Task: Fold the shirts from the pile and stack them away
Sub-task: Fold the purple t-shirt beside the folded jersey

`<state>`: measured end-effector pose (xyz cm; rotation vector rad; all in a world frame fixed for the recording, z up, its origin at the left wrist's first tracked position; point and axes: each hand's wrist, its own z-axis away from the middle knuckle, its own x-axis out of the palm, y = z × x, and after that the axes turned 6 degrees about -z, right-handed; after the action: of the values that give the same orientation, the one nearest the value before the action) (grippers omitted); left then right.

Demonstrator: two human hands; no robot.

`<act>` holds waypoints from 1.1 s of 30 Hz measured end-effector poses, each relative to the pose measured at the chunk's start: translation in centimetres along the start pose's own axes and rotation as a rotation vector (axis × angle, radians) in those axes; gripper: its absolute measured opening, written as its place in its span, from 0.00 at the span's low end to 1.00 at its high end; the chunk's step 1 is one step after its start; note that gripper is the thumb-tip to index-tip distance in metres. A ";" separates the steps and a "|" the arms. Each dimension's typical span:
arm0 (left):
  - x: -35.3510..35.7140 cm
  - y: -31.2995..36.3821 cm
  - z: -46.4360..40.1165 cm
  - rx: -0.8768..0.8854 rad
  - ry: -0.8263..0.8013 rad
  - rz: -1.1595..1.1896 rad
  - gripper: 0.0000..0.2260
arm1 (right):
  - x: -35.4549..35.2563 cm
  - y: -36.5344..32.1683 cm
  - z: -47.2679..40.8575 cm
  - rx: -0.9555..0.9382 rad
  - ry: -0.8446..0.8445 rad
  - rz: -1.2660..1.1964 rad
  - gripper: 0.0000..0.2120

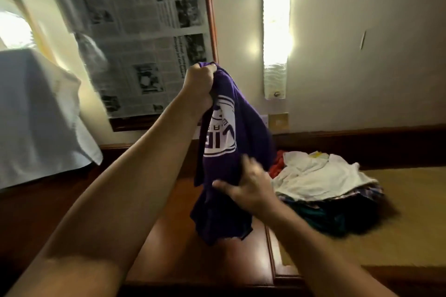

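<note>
A purple shirt (231, 142) held up bunched between two hands, above the wooden counter (217, 260).

The shirt is deep purple with a white printed emblem of bands and block letters, partly creased out of reading; it hangs in a crumpled column, its lower hem loose just above the counter. The left hand (199, 84) is raised, its fingers curled tight round the top of the fabric. The right hand (251, 185) is lower, blurred, with its thumb and fingers spread against the cloth near the middle; whether they pinch it cannot be told. To the right, on the counter, lies the pile of shirts (323, 190): a white one on top, red showing behind, dark and teal ones beneath. Newspaper (144, 38) covers a framed panel on the wall behind.
</note>
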<state>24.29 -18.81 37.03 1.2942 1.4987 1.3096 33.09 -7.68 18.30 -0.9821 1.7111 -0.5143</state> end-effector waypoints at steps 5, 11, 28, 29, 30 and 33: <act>-8.9 -1.2 2.2 0.024 -0.016 0.006 0.06 | 6.1 -1.6 1.2 0.101 0.034 -0.315 0.10; -20.4 -13.1 12.9 0.038 -0.168 -0.538 0.14 | 7.6 -11.4 -0.8 0.338 0.010 -0.608 0.06; -32.8 -10.5 11.9 0.369 0.318 -0.632 0.09 | 7.1 -14.8 -0.2 0.036 0.316 -0.022 0.06; -32.7 -9.2 11.5 0.389 0.340 -0.641 0.10 | 7.8 -14.3 0.1 0.089 0.321 -0.124 0.08; -32.8 -8.1 11.1 0.384 0.368 -0.634 0.10 | 8.4 -14.1 0.5 0.169 0.324 -0.254 0.12; -33.4 -6.2 9.9 0.297 0.436 -0.597 0.11 | 9.4 -13.5 1.6 0.419 0.303 -0.632 0.17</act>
<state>39.41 -49.00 26.43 0.6417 2.2331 1.0241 38.42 -22.82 22.33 -1.1624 1.4301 -1.4314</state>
